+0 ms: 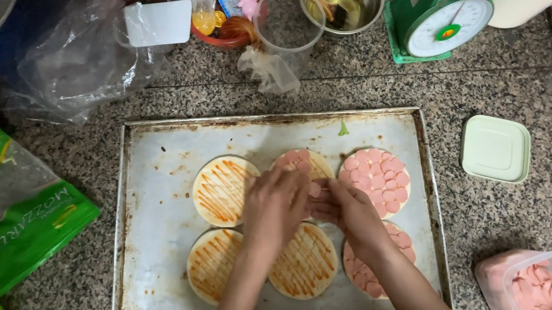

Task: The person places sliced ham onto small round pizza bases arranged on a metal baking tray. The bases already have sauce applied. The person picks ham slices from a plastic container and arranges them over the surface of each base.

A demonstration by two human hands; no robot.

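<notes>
Laying pink sausage slices [307,189] on the top-middle base [307,162] of the baking tray [152,209], left hand [274,206] and right hand [347,210] pinching slices together; risk of crowded fingers dropping slices onto neighbouring sauced bases [222,191] or smearing sauce

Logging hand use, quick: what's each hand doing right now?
Left hand: over the top middle pizza base, fingers curled; any hold cannot be told.
Right hand: same base, pinching pink sausage slices.
</notes>
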